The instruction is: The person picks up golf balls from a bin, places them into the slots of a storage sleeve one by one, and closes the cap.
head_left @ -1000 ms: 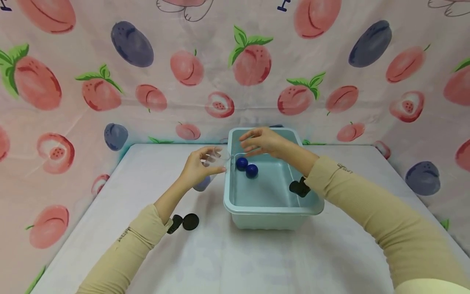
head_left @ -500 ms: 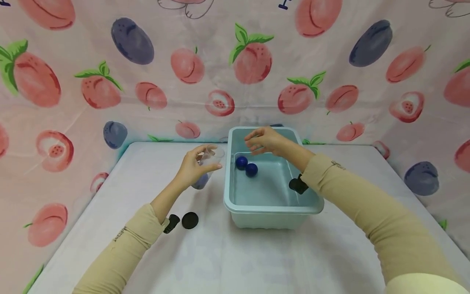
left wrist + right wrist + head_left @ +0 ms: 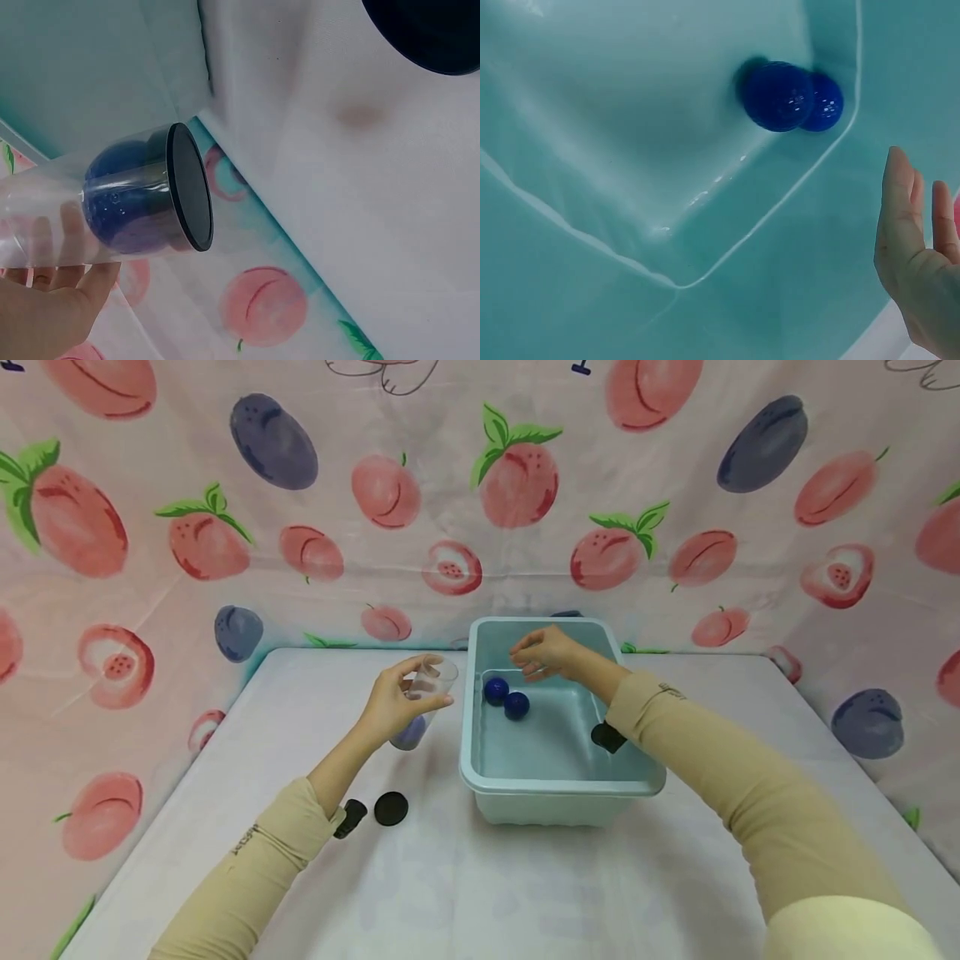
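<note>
Disc, flat, round and matte black [image 3: 391, 808], lies loose on the white-covered table [image 3: 465, 893]; I'd guess it's a lid for the tube. Beyond it, left hand [image 3: 386, 697] is wrapped round a clear plastic cylindrical tube [image 3: 56, 180], thumb on the near side, grip firm-looking and close to the rim. Tube is off the table, tilted, uncapped rim leaning toward the bin. One dark-blue round ball [image 3: 124, 199] sits inside, down by the black round end cap [image 3: 191, 187].

Next over: pale-blue rectangular plastic bin [image 3: 555, 810], just beside the tube. Two glossy dark-blue round balls [image 3: 516, 706] lie on its floor, toward the left wall, touching or nearly so.

Right hand [image 3: 551, 653] hovers over the bin, fingers loosely bent and spread, pinching nothing, clear of both balls.

My read: mid-transfer of balls between bin and tube, between picks; direction can't be told from this. If filling, next move calls for right hand down onto one ball, thumb and fingers pinching it, tube rim held up. If emptying, it calls for the rim over the bin and more tip. Watch out: overtilting outside the bin could roll the ball out.
</note>
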`<state>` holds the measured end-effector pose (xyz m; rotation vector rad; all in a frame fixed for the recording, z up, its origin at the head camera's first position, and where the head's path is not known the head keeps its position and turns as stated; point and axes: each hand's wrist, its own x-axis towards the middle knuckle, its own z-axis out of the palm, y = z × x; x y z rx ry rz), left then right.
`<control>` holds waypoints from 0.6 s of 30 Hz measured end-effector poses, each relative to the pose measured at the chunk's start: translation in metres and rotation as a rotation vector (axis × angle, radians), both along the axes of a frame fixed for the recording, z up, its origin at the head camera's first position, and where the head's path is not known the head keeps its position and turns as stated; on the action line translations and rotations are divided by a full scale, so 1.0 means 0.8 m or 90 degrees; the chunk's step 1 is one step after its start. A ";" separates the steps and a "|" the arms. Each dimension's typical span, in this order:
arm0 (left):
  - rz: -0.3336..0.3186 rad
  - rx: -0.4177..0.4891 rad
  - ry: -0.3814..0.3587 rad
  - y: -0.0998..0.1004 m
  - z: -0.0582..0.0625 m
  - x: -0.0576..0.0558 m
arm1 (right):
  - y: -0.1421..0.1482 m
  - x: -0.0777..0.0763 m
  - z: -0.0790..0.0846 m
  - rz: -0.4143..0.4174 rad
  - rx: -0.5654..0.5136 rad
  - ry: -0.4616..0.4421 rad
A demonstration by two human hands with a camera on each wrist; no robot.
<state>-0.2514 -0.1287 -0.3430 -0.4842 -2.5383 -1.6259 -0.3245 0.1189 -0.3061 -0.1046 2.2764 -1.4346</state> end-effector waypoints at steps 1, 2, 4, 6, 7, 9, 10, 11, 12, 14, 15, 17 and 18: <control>0.002 -0.001 0.000 0.000 0.000 0.000 | 0.001 -0.001 -0.001 -0.002 0.002 -0.002; 0.004 -0.002 0.000 0.000 0.000 0.000 | 0.001 -0.002 -0.003 -0.005 0.005 -0.004; 0.005 -0.001 -0.001 0.000 -0.001 -0.001 | 0.001 -0.004 -0.006 -0.010 0.015 -0.010; 0.007 0.005 -0.007 0.000 -0.001 -0.001 | 0.002 -0.008 -0.010 -0.015 0.024 -0.020; 0.008 0.009 -0.009 0.001 0.000 -0.001 | 0.002 -0.010 -0.012 -0.017 0.030 -0.024; 0.012 0.016 -0.017 0.001 0.001 -0.001 | 0.003 -0.014 -0.018 -0.018 0.038 -0.032; 0.014 0.018 -0.019 0.001 0.001 -0.001 | 0.003 -0.015 -0.021 -0.020 0.040 -0.036; 0.017 0.019 -0.022 0.001 0.002 -0.001 | 0.003 -0.017 -0.024 -0.021 0.045 -0.038; 0.020 0.018 -0.025 0.001 0.002 0.000 | 0.003 -0.018 -0.027 -0.023 0.049 -0.040; 0.022 0.017 -0.026 0.000 0.002 0.000 | 0.003 -0.019 -0.031 -0.028 0.055 -0.047; 0.022 0.016 -0.026 0.000 0.002 0.000 | 0.003 -0.020 -0.033 -0.030 0.061 -0.049; 0.020 0.015 -0.026 0.000 0.002 0.001 | 0.002 -0.021 -0.038 -0.040 0.070 -0.055; 0.019 0.014 -0.027 0.000 0.003 0.001 | 0.003 -0.021 -0.041 -0.045 0.073 -0.057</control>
